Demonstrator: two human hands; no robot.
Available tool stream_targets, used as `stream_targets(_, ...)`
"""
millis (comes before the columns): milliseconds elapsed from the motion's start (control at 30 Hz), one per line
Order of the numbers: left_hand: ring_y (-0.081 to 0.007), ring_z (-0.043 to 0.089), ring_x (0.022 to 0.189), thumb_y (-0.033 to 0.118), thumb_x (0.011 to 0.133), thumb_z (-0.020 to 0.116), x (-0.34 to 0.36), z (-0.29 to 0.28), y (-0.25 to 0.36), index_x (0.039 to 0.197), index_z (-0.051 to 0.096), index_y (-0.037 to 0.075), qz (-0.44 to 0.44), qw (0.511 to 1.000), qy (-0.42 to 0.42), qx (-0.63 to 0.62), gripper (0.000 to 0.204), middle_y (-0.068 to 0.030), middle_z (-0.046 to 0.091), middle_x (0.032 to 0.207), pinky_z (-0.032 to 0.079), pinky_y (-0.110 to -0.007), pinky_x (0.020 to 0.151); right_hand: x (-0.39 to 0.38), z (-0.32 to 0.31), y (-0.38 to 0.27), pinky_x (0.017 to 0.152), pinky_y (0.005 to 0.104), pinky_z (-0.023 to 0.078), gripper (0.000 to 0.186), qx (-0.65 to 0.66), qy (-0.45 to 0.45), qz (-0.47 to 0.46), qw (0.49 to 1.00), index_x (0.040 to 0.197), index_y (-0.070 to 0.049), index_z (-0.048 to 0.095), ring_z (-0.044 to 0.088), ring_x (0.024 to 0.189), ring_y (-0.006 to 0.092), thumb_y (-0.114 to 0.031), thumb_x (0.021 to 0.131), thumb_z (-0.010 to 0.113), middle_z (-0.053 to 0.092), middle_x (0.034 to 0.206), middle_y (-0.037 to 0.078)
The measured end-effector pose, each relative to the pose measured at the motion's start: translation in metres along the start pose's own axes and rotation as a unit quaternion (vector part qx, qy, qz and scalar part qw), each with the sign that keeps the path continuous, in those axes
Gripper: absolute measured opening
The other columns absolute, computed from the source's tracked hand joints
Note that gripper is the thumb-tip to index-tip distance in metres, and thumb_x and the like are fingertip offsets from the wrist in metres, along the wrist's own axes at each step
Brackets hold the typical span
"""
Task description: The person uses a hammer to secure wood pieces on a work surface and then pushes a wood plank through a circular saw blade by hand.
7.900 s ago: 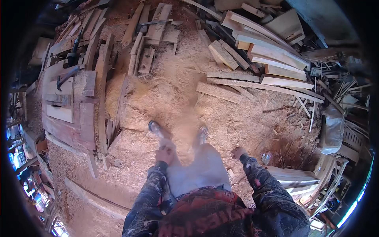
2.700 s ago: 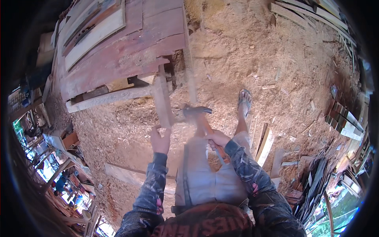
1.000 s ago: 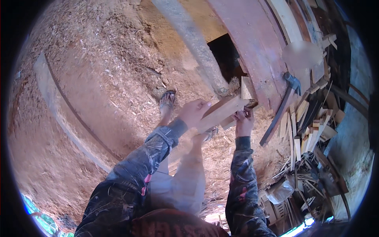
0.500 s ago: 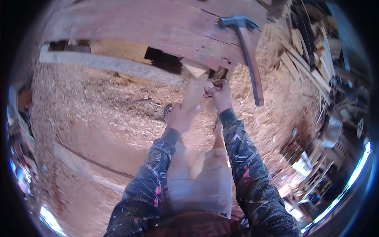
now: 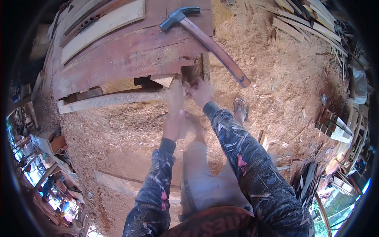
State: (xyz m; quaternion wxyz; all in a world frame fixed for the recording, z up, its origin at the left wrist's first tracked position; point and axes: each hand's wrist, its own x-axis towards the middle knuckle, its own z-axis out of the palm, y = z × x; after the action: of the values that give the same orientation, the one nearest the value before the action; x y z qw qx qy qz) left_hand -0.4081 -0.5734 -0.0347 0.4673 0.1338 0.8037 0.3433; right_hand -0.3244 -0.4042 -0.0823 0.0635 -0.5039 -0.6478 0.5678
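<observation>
My left hand (image 5: 172, 125) is wrapped round a pale wooden piece (image 5: 174, 96), blurred by motion, whose far end reaches the near edge of the reddish workbench (image 5: 130, 59). Just to its right, my right hand (image 5: 200, 93) has its fingers pinched together close to that piece. Whatever lies between those fingertips is too small and blurred to make out. A claw hammer (image 5: 213, 49) with a dark head and brown wooden handle rests on the bench, its handle sticking out past the right edge.
Pale boards (image 5: 104, 29) lie at the bench's far left. A long plank (image 5: 112, 100) runs along its near side. Sawdust and shavings cover the ground (image 5: 252, 110). Scrap wood (image 5: 312, 25) is heaped at the far right, and another plank (image 5: 118, 183) lies behind my left arm.
The view has turned, so the bench and hammer appear farther left. My hands remain close together at the bench edge, the left still on the wooden piece. One sandalled foot now shows at right.
</observation>
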Motion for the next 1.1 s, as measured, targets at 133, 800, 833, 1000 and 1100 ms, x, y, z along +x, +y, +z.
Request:
stream_targets(133, -0.0392, 0.070, 0.089, 0.045, 0.098, 0.061, 0.001, -0.001, -0.011, 0.118, 0.069, -0.001, 0.012, 0.991, 0.030, 0.127, 0.050, -0.0223, 0.073, 0.098, 0.054, -0.042, 0.079, 0.009, 0.008, 0.003, 0.070, 0.0381, 0.057, 0.030, 0.046, 0.057, 0.014, 0.997, 0.101, 0.002, 0.067, 0.073, 0.077, 0.0240, -0.020, 0.083, 0.077, 0.074, 0.089, 0.017)
stream_targets(800, -0.0218, 0.068, 0.087, 0.042, 0.098, 0.065, -0.008, 0.004, 0.001, 0.114, 0.066, -0.010, -0.002, 0.999, 0.037, 0.006, 0.055, -0.0159, 0.072, 0.096, 0.053, -0.036, 0.079, 0.003, 0.011, 0.015, 0.065, 0.0410, 0.058, 0.038, 0.214, -0.117, 0.098, 0.965, 0.096, 0.002, 0.068, 0.072, 0.066, 0.0308, -0.036, 0.089, 0.069, 0.072, 0.077, 0.019)
stream_targets(833, -0.0221, 0.068, 0.087, 0.043, 0.098, 0.065, -0.008, 0.008, 0.000, 0.115, 0.066, -0.010, 0.014, 0.999, 0.034, -0.010, 0.056, -0.0164, 0.071, 0.097, 0.053, -0.036, 0.079, 0.006, 0.019, 0.018, 0.060, 0.0370, 0.058, 0.030, 0.127, -0.033, 0.042, 0.990, 0.096, 0.005, 0.067, 0.071, 0.063, 0.0255, -0.024, 0.090, 0.069, 0.072, 0.077, 0.017)
stream_targets(1000, -0.0215, 0.067, 0.087, 0.043, 0.097, 0.067, 0.001, 0.002, -0.012, 0.114, 0.066, -0.009, 0.005, 0.999, 0.042, -0.016, 0.054, -0.0169, 0.071, 0.097, 0.053, -0.036, 0.079, 0.008, 0.019, 0.000, 0.058, 0.0347, 0.058, 0.020, 0.042, 0.017, 0.026, 0.999, 0.095, 0.006, 0.067, 0.072, 0.062, 0.0230, -0.013, 0.090, 0.069, 0.072, 0.079, 0.016)
stream_targets(1100, -0.0210, 0.067, 0.087, 0.043, 0.097, 0.066, 0.003, 0.002, -0.013, 0.113, 0.067, -0.008, -0.007, 0.999, 0.040, -0.026, 0.053, -0.0164, 0.071, 0.095, 0.052, -0.036, 0.079, 0.000, 0.010, 0.001, 0.058, 0.0344, 0.058, 0.020, -0.043, 0.004, -0.039, 0.998, 0.096, 0.004, 0.067, 0.073, 0.064, 0.0227, -0.015, 0.089, 0.070, 0.071, 0.078, 0.017)
